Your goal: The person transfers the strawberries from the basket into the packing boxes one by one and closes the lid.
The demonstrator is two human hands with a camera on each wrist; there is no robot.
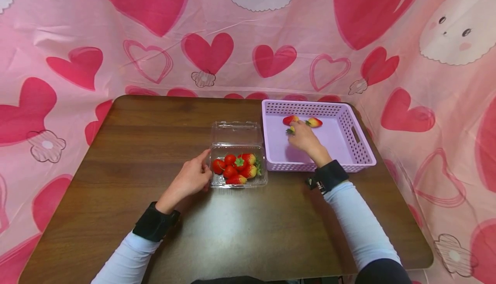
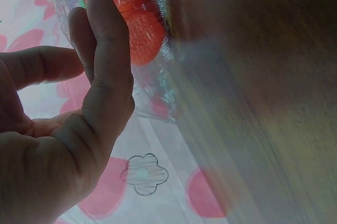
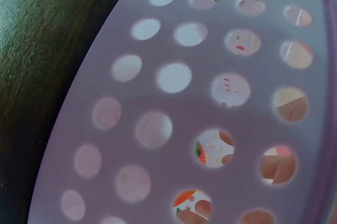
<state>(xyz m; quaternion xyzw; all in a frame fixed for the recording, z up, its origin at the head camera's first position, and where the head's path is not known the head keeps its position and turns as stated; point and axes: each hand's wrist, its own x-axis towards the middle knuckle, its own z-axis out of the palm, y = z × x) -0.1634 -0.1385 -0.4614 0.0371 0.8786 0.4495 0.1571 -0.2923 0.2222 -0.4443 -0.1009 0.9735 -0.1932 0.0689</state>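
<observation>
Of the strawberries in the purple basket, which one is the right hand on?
The third strawberry, nearest the person, under the right hand; the two behind it lie untouched.

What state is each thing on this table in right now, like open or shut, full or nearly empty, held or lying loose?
Clear plastic box: lid open, several strawberries inside.
Purple basket: upright, nearly empty.
Two strawberries in the basket: lying loose.
Third strawberry: under the right hand's fingertips, grip unclear.
Left hand: fingers touching the box's side.
Right hand: reaching into the basket.
</observation>
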